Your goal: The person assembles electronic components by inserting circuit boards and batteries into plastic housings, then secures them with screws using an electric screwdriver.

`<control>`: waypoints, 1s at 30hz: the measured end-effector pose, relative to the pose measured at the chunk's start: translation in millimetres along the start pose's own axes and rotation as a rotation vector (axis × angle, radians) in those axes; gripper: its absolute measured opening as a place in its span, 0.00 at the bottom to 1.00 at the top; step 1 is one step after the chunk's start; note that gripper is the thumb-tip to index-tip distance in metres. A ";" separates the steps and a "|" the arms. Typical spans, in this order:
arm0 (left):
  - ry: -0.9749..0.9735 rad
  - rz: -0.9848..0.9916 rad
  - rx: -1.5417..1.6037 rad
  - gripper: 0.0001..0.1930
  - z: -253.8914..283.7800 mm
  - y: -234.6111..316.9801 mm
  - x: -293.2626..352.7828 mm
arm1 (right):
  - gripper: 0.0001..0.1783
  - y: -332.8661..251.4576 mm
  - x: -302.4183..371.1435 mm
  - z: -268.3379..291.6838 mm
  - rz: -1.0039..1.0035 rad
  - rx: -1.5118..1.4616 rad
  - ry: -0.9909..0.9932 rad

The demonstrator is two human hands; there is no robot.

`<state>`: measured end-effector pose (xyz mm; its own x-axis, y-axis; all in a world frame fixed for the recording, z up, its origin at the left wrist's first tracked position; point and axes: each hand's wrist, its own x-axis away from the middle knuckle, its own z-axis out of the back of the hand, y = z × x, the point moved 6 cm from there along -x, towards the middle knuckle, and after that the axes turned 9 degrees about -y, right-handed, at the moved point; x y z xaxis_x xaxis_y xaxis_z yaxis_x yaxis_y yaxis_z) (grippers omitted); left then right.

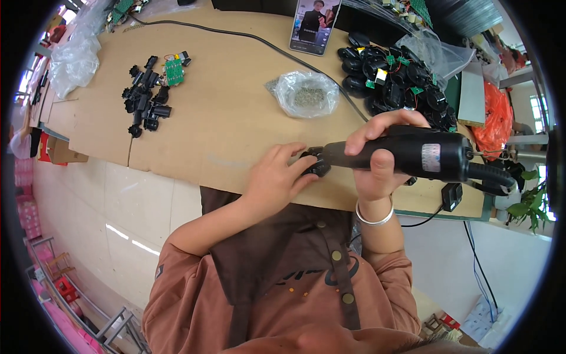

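Note:
With its fingers curled around a small black plastic part (318,163), my left hand (275,177) steadies it on the brown work surface near the front edge. My right hand (377,159) grips a black electric screwdriver (407,154), held nearly level. The tool's tapered nose meets the black part, and its bit is hidden there. A cable runs from the tool's rear end on the right. Beyond my hands sits a clear plastic bag (308,94) of small screws.
Several black assembled parts (144,100) with a green circuit board (174,72) lie at the left. A pile of black housings (395,76) fills the back right. A phone (314,26) stands at the back, with a black cable (236,35) crossing the table.

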<state>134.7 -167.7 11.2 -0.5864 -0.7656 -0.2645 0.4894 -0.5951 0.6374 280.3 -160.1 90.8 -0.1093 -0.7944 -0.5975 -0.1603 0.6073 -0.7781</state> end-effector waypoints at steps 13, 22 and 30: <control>-0.005 -0.063 -0.065 0.14 -7.6 -1.0 1.3 | 0.28 15.1 2.0 2.5 -0.013 -0.020 0.008; -0.067 -0.040 -0.049 0.14 -10.6 -3.5 3.5 | 0.31 22.1 6.4 5.6 -0.070 -0.209 -0.006; -0.060 -0.034 -0.030 0.15 -9.1 -3.5 2.8 | 0.31 15.3 5.6 5.1 -0.055 -0.207 0.051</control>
<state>137.1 -169.9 1.6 -0.6401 -0.7294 -0.2412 0.4873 -0.6282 0.6065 282.3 -155.2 74.5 -0.1437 -0.8289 -0.5407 -0.3649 0.5522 -0.7496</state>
